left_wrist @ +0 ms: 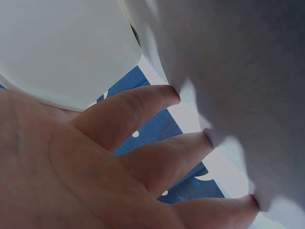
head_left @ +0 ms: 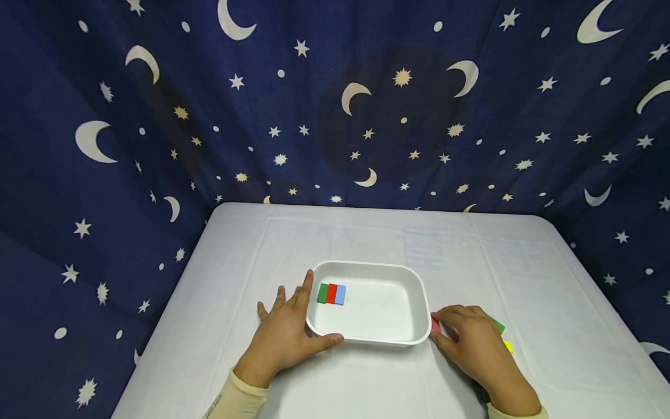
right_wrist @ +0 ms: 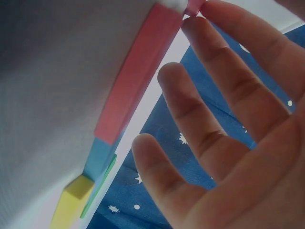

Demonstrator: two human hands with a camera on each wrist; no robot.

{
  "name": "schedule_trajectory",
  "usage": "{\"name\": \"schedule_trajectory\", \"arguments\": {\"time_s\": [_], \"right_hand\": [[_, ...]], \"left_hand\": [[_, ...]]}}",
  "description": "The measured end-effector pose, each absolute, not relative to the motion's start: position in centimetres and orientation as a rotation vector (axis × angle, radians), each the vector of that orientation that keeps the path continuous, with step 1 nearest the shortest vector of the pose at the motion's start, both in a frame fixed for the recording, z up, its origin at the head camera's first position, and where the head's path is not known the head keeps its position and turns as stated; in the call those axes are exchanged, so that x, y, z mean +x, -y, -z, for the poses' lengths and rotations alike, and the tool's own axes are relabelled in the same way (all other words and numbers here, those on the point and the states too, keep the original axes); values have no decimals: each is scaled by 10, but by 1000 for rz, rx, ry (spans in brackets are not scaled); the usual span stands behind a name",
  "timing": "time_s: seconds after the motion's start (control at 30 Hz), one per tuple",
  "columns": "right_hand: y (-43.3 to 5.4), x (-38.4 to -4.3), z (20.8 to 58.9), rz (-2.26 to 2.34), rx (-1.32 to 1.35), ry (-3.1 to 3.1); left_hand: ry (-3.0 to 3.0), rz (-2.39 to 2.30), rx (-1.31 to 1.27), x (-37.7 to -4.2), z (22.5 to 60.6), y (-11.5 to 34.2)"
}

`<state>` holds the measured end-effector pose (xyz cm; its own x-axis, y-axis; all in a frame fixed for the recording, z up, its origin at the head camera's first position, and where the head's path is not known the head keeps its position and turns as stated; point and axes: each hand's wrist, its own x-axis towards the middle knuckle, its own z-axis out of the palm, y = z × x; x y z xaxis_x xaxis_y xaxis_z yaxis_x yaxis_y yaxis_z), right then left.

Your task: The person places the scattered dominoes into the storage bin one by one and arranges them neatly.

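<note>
A white tray (head_left: 366, 338) lies on the table. Inside it at the left, a green block (head_left: 322, 293), a red block (head_left: 332, 294) and a light blue block (head_left: 341, 295) sit side by side. My left hand (head_left: 288, 337) braces the tray's left end, index finger along the rim and thumb at the front edge. Its other fingers (left_wrist: 167, 157) spread with their tips on the tablecloth. By the tray's right end, my right hand (head_left: 473, 343) pinches a small red block (head_left: 435, 325) between thumb and index finger. The remaining fingers (right_wrist: 205, 124) extend past it.
Beneath the right hand lie a long red block (right_wrist: 138, 76), a blue block (right_wrist: 96, 156), a yellow block (right_wrist: 76, 191) and a green block (right_wrist: 97, 188), mostly covered in the head view. A dark blue moon-and-star curtain (head_left: 335, 116) hangs behind the white-covered table (head_left: 251, 244).
</note>
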<state>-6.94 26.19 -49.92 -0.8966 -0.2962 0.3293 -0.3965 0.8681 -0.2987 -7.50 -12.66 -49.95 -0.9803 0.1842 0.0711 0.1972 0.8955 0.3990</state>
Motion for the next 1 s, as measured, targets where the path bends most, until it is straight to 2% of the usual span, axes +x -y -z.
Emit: {"name": "schedule_trajectory", "arguments": {"time_s": [0.33,1.0], "right_hand": [[-260,-69,497,-544,592,2740],[-261,-69,498,-530,547,2765]], "left_hand": [[3026,638,-302,-75,498,126],[3023,641,-298,-74,497,126]]}}
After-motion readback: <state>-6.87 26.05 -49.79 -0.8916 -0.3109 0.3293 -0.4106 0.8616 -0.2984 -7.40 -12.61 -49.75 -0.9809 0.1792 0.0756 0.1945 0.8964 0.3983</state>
